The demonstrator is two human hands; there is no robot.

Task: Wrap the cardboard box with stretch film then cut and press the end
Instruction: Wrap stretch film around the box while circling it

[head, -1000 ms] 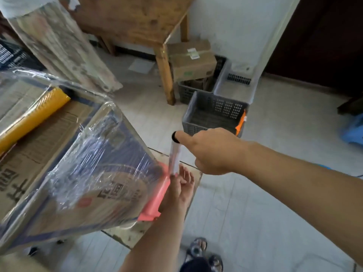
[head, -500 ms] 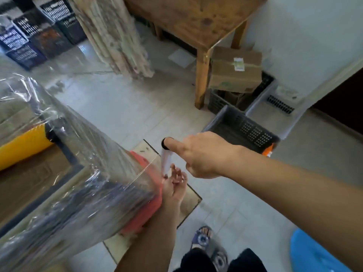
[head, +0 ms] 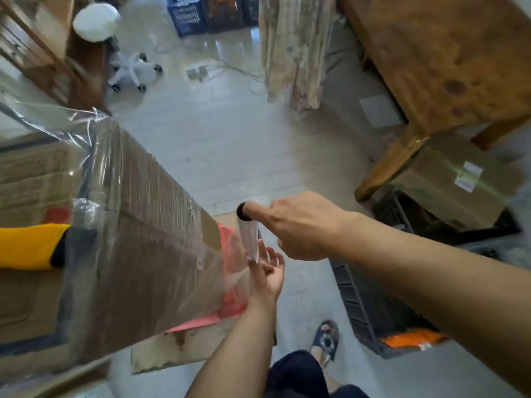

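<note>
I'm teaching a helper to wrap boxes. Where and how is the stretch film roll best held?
By its two open ends, from above and below. The stretch film roll stands upright beside the cardboard box: the right hand plugs a finger into the top of the core and the left hand supports the bottom. That probably lets it spin freely as film pays out.

Soft daylight, glare on floor (head: 218, 50) at top; motion blur throughout, wide-angle bending at edges, shadows faint.
</note>
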